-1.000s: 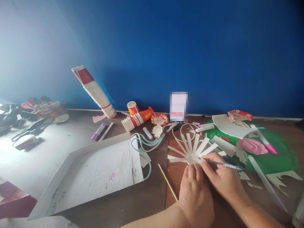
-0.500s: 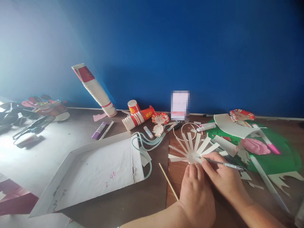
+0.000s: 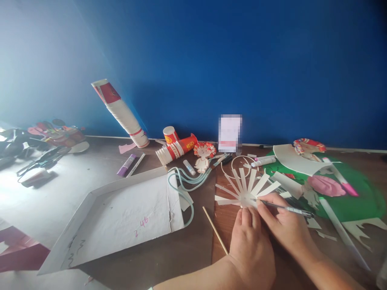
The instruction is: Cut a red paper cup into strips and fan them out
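A white paper cup cut into strips point(image 3: 248, 197) lies splayed like a flower, its strips fanning outward from a round base. My left hand point(image 3: 251, 245) is closed at its near edge, fingers together and holding it; the fingertips and thumb are partly hidden. In my right hand point(image 3: 282, 219) is a pen point(image 3: 290, 209), pinched between thumb and fingers, its tip over the cup's round base. The right fingers touch the cup's right side. A thin wooden stick point(image 3: 215, 230) lies to the left of my left wrist.
A white cardboard box lid point(image 3: 121, 217) stands left, with a pale blue cord point(image 3: 191, 187) beside it. Stacked paper cups point(image 3: 121, 114) lean on the blue wall; red cups point(image 3: 178, 149) lie nearby. Paper scraps, a pink marker point(image 3: 349, 188) and a green sheet point(image 3: 365, 197) lie right.
The view has shifted very slightly. Both hands, the pen and the cut cup keep nearly the same places.
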`<state>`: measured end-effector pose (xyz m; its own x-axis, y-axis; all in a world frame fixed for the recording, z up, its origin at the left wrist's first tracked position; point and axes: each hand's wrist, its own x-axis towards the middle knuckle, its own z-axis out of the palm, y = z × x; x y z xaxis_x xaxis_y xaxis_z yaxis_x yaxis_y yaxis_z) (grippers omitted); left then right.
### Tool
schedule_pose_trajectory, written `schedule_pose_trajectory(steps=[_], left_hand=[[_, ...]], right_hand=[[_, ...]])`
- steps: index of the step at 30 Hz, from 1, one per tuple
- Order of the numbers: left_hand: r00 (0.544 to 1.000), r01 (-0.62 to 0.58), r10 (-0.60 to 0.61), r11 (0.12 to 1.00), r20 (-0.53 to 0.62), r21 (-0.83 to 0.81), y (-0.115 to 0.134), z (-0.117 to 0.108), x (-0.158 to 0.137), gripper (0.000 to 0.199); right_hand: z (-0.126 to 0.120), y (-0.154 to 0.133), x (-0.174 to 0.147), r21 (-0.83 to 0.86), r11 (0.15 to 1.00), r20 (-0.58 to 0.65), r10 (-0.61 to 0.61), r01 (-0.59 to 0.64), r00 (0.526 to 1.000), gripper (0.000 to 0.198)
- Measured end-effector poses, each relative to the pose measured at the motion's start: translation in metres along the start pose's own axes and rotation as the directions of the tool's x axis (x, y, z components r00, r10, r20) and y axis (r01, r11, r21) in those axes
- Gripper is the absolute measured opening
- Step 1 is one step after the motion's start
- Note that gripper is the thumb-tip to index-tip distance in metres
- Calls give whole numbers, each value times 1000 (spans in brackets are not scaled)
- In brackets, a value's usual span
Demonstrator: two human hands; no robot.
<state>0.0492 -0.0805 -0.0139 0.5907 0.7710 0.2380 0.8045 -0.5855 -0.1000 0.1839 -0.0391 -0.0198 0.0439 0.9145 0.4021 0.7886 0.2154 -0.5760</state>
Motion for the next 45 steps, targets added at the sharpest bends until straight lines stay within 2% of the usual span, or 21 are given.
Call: schedule_pose_trajectory(steps=[20,26,34,45], left_hand=[[1000,-15,14,1000,19,16,1,2,-1,63],[1000,-15,14,1000,22,20,1,2,-1,65],[1000,-8,8,1000,8,16,0,-2,-1,65],[1000,-6,6,1000,-11,7,1,4,-2,63]], right_hand=[[1,1,1,3,1000,8,-4,4,1000,17],[-2,1,1,18,999,-61,-42,43,997,13],[-2,0,2,-9,999,-37,-40,39,999,15],[0,3,1,-29,999,-22,-39,38,999,16]])
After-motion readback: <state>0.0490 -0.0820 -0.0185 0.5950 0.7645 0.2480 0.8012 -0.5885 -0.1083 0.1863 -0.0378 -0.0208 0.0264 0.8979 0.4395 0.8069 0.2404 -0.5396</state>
